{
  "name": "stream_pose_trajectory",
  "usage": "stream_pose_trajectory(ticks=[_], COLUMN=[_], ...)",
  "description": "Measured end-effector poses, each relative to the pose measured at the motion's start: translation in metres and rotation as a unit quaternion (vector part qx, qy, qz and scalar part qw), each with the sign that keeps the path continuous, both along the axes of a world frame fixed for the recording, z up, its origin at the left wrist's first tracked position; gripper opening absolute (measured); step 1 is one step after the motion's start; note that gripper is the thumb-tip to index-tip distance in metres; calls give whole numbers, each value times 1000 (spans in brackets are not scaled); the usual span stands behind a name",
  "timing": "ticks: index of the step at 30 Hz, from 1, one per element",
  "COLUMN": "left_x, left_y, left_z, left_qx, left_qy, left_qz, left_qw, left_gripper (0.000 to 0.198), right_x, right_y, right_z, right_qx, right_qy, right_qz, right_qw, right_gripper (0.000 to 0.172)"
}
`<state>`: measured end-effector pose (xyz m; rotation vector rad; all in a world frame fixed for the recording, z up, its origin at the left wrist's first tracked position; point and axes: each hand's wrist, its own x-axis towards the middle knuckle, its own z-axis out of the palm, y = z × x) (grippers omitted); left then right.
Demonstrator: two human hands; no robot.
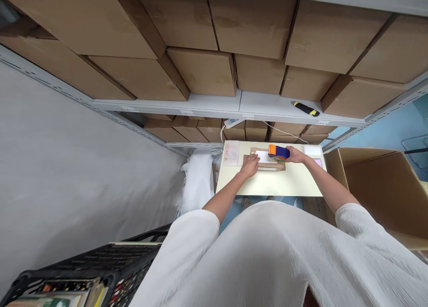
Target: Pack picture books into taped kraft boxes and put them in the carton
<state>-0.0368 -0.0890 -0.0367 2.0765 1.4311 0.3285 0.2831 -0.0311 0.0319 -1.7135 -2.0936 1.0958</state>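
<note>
A small flat cardboard parcel (271,165) with a white label lies on a pale yellow table (267,184). My left hand (250,165) rests flat on the parcel's left end, fingers stretched out. My right hand (295,155) grips an orange and blue tape dispenser (278,152) that sits over the parcel's top right part.
Shelves (214,105) stacked with brown cardboard boxes stand behind the table. A black and yellow box cutter (305,108) lies on the shelf. An open large carton (381,186) is on the right, a black crate (93,271) at lower left, a white bag (197,178) left of the table.
</note>
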Motion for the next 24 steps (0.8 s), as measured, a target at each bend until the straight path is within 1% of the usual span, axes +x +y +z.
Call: stream_pose_trajectory(ticks=[2,4,5,7,9,11,13,15,18,20,21,24], left_x=[0,4,8,18,30,43,53,62,70,73,75,78], left_y=[4,11,14,21,27,30,31,31,31,32,33,34], left_z=[5,11,15,22,28,33,37,41,45,47,47,46], left_qx=[-15,-38,-54,-99,-153,-201,-238,-264,-289,-293,-291,-276], left_qy=[-49,-121,-162,-242,-307,-357,-389,-412,-445,-457,-457,-438], left_qz=[44,113,151,219,258,275,290,305,327,332,331,322], left_qw=[998,986,974,940,903,870,842,817,782,772,773,792], left_gripper=[40,34,31,23,15,14,21,27,30,32,34,39], right_x=[3,5,7,9,11,13,14,15,16,17,17,17], right_y=[-1,-3,-4,-6,-8,-10,-12,-14,-15,-16,-16,-17], right_z=[1,1,1,-1,-3,-5,-6,-6,-7,-8,-8,-9], right_qx=[-15,-18,-17,-15,-18,-25,-28,-26,-16,-11,-10,-11], right_qy=[-21,-20,-16,-3,10,21,30,35,34,31,29,26], right_qz=[16,12,9,6,0,-9,-16,-17,-14,-12,-11,-15], right_qw=[1000,1000,1000,1000,1000,999,999,999,999,999,999,999], right_gripper=[46,46,46,45,46,46,47,48,47,47,47,46])
